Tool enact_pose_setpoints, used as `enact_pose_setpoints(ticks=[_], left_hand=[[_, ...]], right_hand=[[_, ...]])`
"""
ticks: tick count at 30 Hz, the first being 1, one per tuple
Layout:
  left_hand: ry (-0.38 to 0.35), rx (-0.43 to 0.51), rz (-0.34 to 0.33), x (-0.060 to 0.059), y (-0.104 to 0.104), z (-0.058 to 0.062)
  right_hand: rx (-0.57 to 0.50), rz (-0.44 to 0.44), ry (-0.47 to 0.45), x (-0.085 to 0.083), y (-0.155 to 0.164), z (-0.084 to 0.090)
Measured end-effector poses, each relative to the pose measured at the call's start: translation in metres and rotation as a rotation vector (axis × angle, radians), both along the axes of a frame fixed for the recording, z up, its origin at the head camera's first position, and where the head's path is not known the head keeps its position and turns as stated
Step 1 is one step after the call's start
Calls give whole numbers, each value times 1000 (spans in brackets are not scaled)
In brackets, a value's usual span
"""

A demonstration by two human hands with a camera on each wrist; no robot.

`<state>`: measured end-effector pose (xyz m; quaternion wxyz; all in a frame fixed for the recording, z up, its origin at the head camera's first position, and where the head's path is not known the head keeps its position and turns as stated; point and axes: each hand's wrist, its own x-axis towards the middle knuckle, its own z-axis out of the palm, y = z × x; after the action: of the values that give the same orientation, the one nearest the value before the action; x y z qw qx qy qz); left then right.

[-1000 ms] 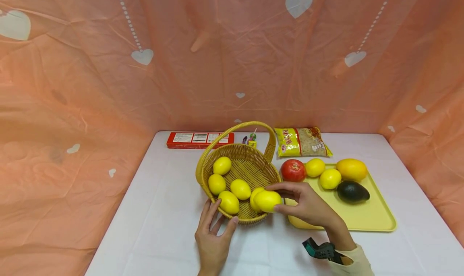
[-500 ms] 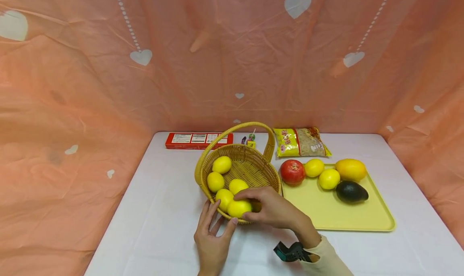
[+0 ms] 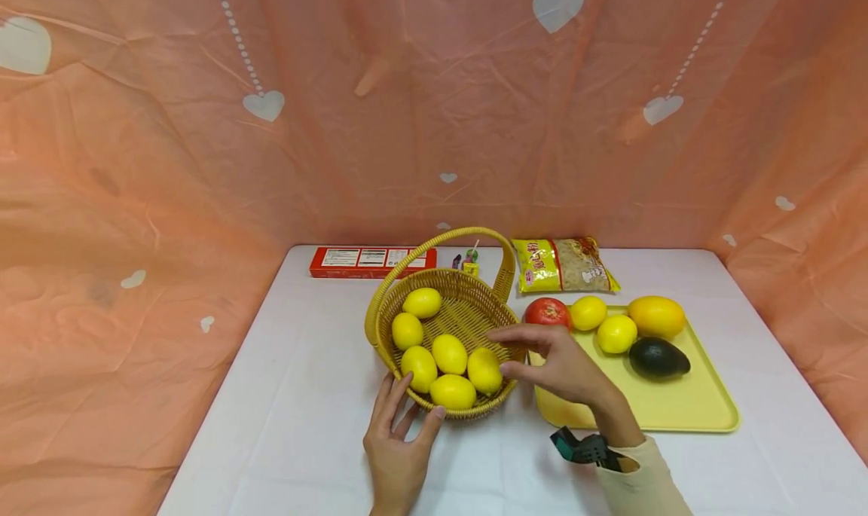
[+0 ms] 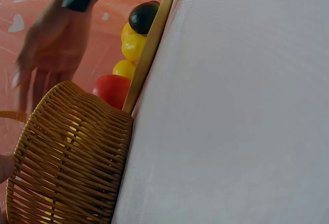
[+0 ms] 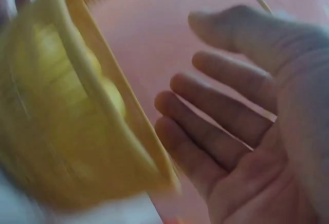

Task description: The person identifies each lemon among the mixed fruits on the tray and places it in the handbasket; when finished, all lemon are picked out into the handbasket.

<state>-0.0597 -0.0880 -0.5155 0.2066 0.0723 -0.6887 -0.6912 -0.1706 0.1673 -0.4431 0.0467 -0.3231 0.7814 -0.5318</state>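
A yellow wicker basket [image 3: 475,297] with a tall arched handle stands mid-table, several lemons [image 3: 449,354] lying along its left and near sides. My left hand [image 3: 398,452] holds the basket at its near left rim, fingers and thumb spread along it. Over the basket's right rim is my right hand [image 3: 566,365], with nothing between its fingers and thumb. In the right wrist view its fingers [image 5: 221,116] are extended, apart from the basket wall [image 5: 77,147]. From the left wrist view I see the basket's woven side [image 4: 72,157].
Right of the basket lies a yellow tray [image 3: 705,403] bearing lemons [image 3: 617,334], a mango-like yellow fruit [image 3: 656,316] and a dark avocado [image 3: 659,358]. A pomegranate [image 3: 548,312] sits at its left corner. Behind are a red box [image 3: 373,263], small candies [image 3: 469,263] and a food bag [image 3: 565,265].
My right hand carried a lemon leftward, let go of it at the basket's near side, then drew back right. Nearby lemons shifted slightly. My left hand stayed at the rim.
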Motion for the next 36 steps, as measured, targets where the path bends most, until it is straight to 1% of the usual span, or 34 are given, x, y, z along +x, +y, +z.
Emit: enact_pose_setpoints(ticks=[5,9,12,15,17,19,21,23,27,30,36], left_hand=[[-7,-2,2,0,0,0],[-7,-7,4,0,0,0],[-3,-14,4,0,0,0],[1,-21,6,1,1,1],[2,-22,7,1,1,1],[2,-19,7,1,1,1],[2,-14,6,1,1,1],[2,-12,5,1,1,2],[6,-9,3,1,1,1],[9,-8,2,1,1,0],[20,-22,5,0,1,-1]], right_hand=[[-53,-107,-39,-8,63,-1],[-32,-232,-43,-9,106,-1],[57,-351,-16,-10,129,-2],[193,-465,15,-11,144,-5],[295,-520,39,-11,148,-7],[382,-556,62,-12,149,-9],[454,-568,85,-11,147,-10],[500,-559,100,-10,142,-7],[572,-495,81,-5,133,-2],[588,-457,50,2,126,1],[586,-464,15,15,114,-5]])
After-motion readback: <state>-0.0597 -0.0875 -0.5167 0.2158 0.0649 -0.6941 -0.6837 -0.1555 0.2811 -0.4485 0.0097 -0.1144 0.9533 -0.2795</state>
